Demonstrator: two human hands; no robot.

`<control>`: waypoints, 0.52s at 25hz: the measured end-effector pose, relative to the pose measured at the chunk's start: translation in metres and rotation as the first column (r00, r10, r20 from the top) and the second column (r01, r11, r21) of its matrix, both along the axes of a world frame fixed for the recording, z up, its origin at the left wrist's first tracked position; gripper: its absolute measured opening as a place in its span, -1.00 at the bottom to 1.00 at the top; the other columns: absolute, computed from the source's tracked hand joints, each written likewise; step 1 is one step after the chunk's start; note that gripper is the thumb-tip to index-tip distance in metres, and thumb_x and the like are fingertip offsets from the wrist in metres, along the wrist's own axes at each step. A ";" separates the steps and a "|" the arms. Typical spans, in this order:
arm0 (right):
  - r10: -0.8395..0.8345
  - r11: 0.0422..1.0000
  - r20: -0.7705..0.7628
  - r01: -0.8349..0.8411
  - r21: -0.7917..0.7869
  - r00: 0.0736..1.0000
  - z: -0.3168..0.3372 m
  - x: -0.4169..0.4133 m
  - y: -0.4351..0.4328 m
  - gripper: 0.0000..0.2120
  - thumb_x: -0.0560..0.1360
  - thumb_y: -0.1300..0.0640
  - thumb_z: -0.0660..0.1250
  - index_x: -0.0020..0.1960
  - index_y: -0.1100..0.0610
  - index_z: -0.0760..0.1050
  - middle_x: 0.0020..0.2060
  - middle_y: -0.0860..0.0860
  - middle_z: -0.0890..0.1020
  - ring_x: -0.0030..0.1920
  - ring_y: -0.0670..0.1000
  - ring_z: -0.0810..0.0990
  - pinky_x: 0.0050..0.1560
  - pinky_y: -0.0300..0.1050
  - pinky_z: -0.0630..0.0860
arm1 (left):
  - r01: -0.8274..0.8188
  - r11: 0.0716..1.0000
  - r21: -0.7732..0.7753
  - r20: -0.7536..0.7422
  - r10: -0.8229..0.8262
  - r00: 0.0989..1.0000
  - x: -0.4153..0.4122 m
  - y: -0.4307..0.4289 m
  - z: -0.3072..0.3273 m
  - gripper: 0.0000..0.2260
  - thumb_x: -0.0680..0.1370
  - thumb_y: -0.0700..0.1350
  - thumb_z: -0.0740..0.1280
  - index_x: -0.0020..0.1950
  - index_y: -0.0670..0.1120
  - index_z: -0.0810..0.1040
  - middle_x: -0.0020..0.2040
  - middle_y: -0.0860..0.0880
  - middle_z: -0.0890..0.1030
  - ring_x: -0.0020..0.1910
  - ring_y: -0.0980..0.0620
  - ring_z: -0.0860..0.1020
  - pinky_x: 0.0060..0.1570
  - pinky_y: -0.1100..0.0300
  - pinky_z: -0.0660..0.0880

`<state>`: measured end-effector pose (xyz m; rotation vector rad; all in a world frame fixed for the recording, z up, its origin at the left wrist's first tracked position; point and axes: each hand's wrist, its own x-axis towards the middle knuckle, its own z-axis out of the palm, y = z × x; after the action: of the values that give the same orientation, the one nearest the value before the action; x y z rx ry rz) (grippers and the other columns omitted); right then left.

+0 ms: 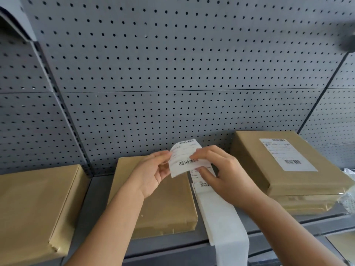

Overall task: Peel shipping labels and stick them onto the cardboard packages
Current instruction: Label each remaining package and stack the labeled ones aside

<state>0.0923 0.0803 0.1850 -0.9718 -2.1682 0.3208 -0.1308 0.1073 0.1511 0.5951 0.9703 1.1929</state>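
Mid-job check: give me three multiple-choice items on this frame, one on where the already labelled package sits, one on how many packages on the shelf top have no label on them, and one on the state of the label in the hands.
1. Where is the brown cardboard package with a white label stuck on it?
A. far left
B. centre
C. on the right stack

2. How many brown packages with no label on top lie on the grey shelf?
A. two
B. four
C. none

3. What state is the white barcode label between the hands in?
A. flat on a package
B. held up and curled
C. lying on the shelf

Answers:
1 C: the labelled package tops the right stack.
2 A: the left package and centre package have bare tops.
3 B: the left hand and right hand pinch the label above the white liner strip.
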 end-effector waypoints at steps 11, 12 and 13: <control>-0.281 0.591 -0.406 -0.176 -0.787 0.870 -0.048 -0.050 0.008 -0.61 0.60 0.02 0.33 0.41 -0.07 0.40 0.19 -0.18 0.63 0.17 -0.14 0.64 0.16 -0.17 0.58 | -0.114 0.986 0.124 -0.350 0.151 0.925 -0.054 -0.025 -0.012 -0.64 0.54 -0.30 0.46 0.30 -0.12 0.53 0.10 -0.15 0.73 0.04 -0.11 0.72 0.03 -0.02 0.66; -0.341 0.528 -0.413 -0.192 -0.827 0.845 -0.054 -0.057 0.015 -0.67 0.62 0.03 0.30 0.36 0.01 0.46 0.13 -0.07 0.70 0.10 -0.05 0.69 0.17 -0.04 0.60 | -0.096 0.988 0.123 -0.370 0.135 0.919 -0.058 -0.028 -0.015 -0.64 0.54 -0.30 0.47 0.30 -0.11 0.53 0.09 -0.14 0.73 0.03 -0.09 0.73 -0.02 0.02 0.67; -0.368 0.484 -0.413 -0.208 -0.850 0.833 -0.057 -0.065 0.020 -0.74 0.63 0.07 0.28 0.29 0.09 0.52 0.07 0.02 0.73 0.06 0.03 0.71 0.18 0.06 0.60 | -0.078 0.990 0.121 -0.389 0.120 0.913 -0.061 -0.030 -0.017 -0.65 0.54 -0.30 0.47 0.29 -0.09 0.53 0.08 -0.14 0.74 0.03 -0.09 0.73 -0.07 0.07 0.67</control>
<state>0.0277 0.1005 0.1276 -1.2859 -1.2947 1.5971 -0.1921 0.0771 0.1338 0.9025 1.2987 1.2429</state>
